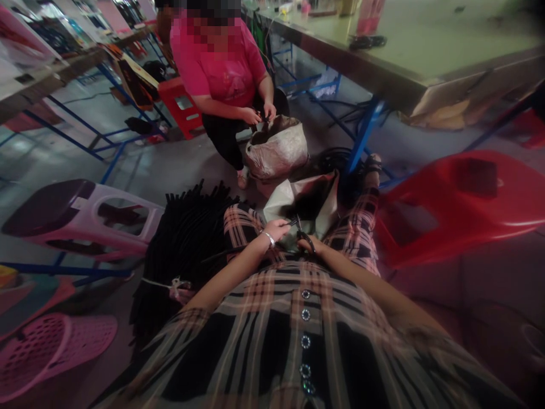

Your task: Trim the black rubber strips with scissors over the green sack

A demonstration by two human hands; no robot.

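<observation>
My left hand (277,228) is closed in a pinch on a thin dark piece, just above my lap. My right hand (307,244) grips black-handled scissors (300,229), whose blades point up toward the left fingers. Both hands hover over the mouth of a grey open bag (281,205) between my knees, dark inside. A big bundle of black strips (187,238), tied with a cord, lies at my left thigh. I wear a plaid dress and a bracelet on the left wrist.
A person in a pink shirt (221,62) crouches opposite, both hands in another grey bag (279,149). A red plastic chair (460,204) is at right, a toppled pink stool (80,218) and pink basket (46,349) at left. A long table (417,51) stands at back right.
</observation>
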